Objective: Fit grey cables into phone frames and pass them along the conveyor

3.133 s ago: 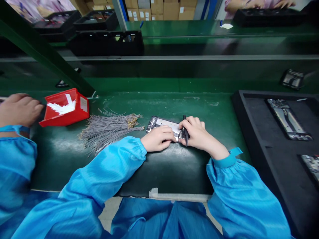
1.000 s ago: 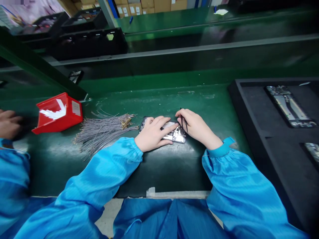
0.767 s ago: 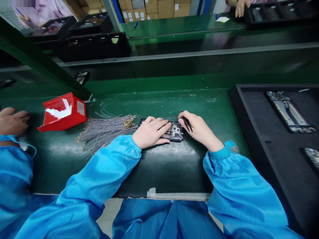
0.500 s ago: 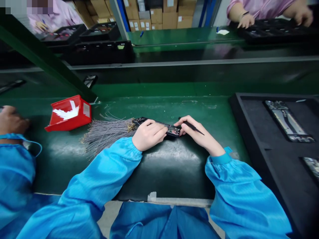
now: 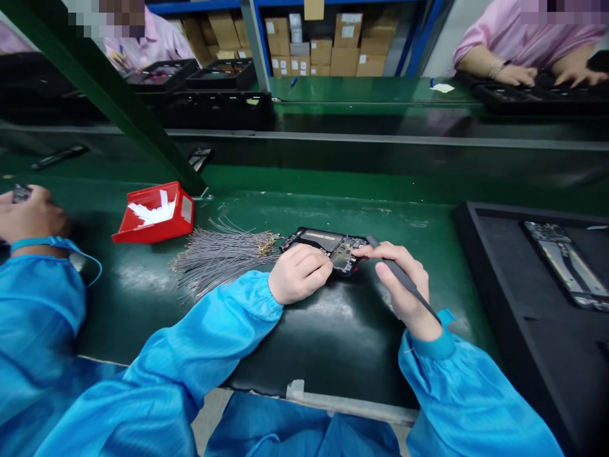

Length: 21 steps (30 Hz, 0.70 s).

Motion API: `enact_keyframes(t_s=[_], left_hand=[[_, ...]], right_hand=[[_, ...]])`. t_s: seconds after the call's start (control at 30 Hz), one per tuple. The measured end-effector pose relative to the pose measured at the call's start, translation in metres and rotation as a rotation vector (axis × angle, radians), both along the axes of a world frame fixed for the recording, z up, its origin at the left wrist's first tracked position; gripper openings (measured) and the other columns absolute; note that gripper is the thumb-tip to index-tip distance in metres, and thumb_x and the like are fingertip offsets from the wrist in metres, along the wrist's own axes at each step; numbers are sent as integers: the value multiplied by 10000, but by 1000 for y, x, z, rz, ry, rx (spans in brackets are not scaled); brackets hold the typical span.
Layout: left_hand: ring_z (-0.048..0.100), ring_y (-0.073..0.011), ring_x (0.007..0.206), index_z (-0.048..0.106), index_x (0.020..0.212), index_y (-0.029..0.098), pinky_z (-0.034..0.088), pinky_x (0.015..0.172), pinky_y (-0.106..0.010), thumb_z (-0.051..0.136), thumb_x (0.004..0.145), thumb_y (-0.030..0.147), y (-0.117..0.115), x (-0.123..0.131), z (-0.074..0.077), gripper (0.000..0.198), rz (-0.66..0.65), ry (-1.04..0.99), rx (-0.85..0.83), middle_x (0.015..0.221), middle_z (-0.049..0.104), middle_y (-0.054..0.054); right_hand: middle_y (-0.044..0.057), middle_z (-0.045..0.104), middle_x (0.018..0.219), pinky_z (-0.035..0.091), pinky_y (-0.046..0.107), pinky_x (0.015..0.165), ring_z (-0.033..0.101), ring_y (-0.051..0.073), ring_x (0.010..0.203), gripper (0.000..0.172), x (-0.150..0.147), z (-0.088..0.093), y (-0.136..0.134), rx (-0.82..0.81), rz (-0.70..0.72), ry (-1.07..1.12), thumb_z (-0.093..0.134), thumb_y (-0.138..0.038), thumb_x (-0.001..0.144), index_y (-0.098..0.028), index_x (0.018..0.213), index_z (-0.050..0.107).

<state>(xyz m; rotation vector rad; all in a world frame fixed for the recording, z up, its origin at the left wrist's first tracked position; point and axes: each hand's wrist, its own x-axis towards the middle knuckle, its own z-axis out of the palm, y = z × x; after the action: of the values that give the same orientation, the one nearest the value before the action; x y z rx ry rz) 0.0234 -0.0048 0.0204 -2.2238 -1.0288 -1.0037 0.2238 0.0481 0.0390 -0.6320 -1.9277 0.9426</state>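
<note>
Running left to right along its long axis, well in from the front edge of the surface (image 5: 328,346), the phone (image 5: 342,255) meets the left hand (image 5: 301,274), fingers bunched, pinch unclear, on its near side and the right hand (image 5: 406,301), clasping tweezers (image 5: 403,277), at its right end.

Phone (image 5: 318,238): blk frame, silver-gray panel, tiny red spot nr. one corner; tool (image 5: 410,284): dk gray, plain; cables (image 5: 216,254): gray, w/ gold ends in a bunch; bin (image 5: 152,235): bright red, w/ whitish label (image 5: 187,208); strips (image 5: 155,214) in it: white; bench (image 5: 304,339): dk green, pale scuffs & glare; tape (image 5: 352,404) on its edge: off-white; tray (image 5: 504,330): matte blk; tray phone (image 5: 566,263): silver-gray w/ blk strip, blk rim; wearer's sleeves (image 5: 204,339): bright blue, plain; trousers (image 5: 285,426): deeper blue; post (image 5: 118,108): dk green; boxes (image 5: 321,54): brown w/ wht. labels; rack (image 5: 257,28): blue; co-worker's shirt (image 5: 528,44), far rt.: lt pink.
</note>
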Motion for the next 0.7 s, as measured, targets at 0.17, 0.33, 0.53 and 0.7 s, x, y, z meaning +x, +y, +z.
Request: enact_keyframes(t_s=[0.17,0.33,0.53,0.7], left_hand=[[591,-131,736,480,889,192,519,639,-274,484,814,151,0,0,-2,85,-12,-31,-4,758,606,-13],[592,-131,761,479,910,207,512,646,-274,479,824,167,0,-1,-3,95,-16,-47,-31,769,608,-9],[577,-141,754,491,900,183,508,646,-276,480,811,138,0,-2,-1,100,1,-41,-18,774,611,-25],[558,-148,756,518,946,190,471,657,-292,428,824,104,8,-4,1,174,101,1,-55,786,602,-35]], right_hand=[[36,654,966,428,432,853,583,219,927,143,0,-2,-1,121,24,0,462,-256,844,-257,942,566],[51,653,961,439,443,824,584,226,900,146,0,-2,0,144,12,-34,446,-258,848,-249,943,556],[44,640,962,448,403,817,580,209,902,152,-2,-2,0,145,22,-43,453,-228,846,-245,957,556],[61,619,956,464,365,791,581,199,885,167,-10,-8,4,146,-56,-137,431,-231,857,-229,975,549]])
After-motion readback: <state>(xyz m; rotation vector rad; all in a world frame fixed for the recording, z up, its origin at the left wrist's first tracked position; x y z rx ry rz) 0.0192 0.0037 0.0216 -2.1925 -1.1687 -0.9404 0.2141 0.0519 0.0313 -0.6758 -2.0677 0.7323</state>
